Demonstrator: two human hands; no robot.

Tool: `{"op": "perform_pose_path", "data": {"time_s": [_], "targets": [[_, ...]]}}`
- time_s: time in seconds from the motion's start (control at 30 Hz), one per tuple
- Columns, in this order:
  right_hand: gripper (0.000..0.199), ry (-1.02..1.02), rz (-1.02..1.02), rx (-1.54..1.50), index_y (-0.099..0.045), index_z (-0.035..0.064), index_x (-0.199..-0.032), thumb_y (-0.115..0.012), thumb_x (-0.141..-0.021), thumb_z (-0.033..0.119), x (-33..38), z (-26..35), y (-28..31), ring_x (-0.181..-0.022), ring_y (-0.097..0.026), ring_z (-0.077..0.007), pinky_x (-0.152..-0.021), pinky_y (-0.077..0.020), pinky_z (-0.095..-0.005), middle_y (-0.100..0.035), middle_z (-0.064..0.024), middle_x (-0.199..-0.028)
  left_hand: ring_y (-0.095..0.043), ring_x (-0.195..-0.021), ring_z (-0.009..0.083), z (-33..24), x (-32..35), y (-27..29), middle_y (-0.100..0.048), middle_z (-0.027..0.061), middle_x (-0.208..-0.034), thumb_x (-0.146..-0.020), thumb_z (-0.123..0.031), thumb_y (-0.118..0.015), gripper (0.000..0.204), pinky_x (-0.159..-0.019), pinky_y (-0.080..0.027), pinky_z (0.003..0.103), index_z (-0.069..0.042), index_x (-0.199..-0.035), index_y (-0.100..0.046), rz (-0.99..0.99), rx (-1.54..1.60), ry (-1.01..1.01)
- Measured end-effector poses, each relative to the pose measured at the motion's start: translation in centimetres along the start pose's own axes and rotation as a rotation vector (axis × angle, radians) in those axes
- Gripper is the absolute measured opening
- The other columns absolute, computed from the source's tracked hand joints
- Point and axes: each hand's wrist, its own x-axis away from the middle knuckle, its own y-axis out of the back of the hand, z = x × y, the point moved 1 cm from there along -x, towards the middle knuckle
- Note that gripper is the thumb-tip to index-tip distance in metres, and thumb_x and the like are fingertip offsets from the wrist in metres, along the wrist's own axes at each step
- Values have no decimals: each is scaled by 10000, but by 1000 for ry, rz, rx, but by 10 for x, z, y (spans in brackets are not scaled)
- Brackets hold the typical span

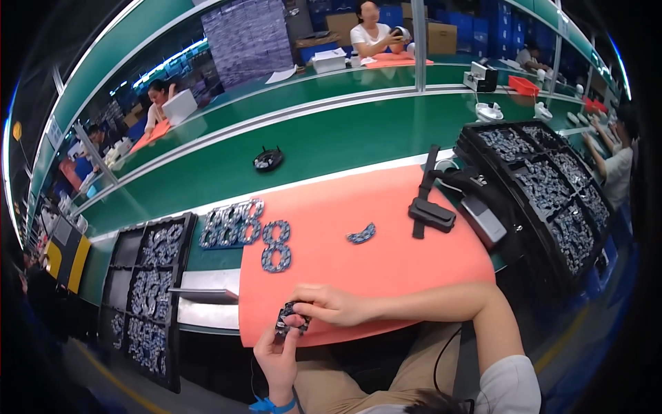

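Observation:
Near the front left edge of the orange mat (324, 200), a small dark circuit board piece (282, 323) is pinched between both hands. My left hand (278, 355) grips it from below with thumb and fingers, and a blue band circles that wrist. From the right, my right hand (334, 306) reaches across and closes its fingertips on the upper edge of the same piece. The fingers cover part of it. Just beyond lies a figure-eight circuit board panel (276, 241), with more such panels (224, 226) grouped to its left. A curved board piece (362, 235) rests alone mid-mat.
A black divided tray (120, 280) of boards stands at left, beside a metal plate (207, 295). Another board-filled tray (514, 166) is at right, near a black strapped pouch (432, 214) and grey device (484, 221). A round black part (267, 160) sits on the green belt. Co-workers sit beyond.

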Motion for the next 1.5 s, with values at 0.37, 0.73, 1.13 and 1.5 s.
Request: {"op": "perform_pose_path", "data": {"time_s": [0.37,0.73,1.13,1.5], "targets": [[242,-356,174,-973,-608,4,-952,-501,-964,221,7,-22,12,-755,-529,-57,-695,-434,-227,-583,-1,-808,-634,-843,171,4,-7,-8,-655,115,-909,-860,14,-594,145,-789,-515,294,74,-991,-612,225,93,28],[229,-503,104,-603,-609,42,-877,-531,-949,245,4,-26,14,-664,-460,-40,-584,-376,-213,-510,45,-729,-531,-782,95,-5,-29,72,-538,35,-875,-998,-155,-394,207,-714,-442,241,-1,-998,-532,118,227,256],[239,-588,43,-527,-621,41,-863,-537,-949,248,2,-18,10,-622,-453,-31,-559,-367,-199,-535,45,-703,-419,-546,22,-20,-135,305,-550,-29,-708,-928,-233,-584,224,-470,-324,161,-17,-950,-639,-738,-75,-158],[205,-630,-1,-495,-619,29,-857,-537,-948,193,8,-16,14,-606,-481,-36,-551,-393,-205,-564,24,-700,-652,-668,206,53,-209,496,-679,130,-747,-711,-154,-766,214,-619,-497,320,37,-766,-688,-1139,-884,171]]}}
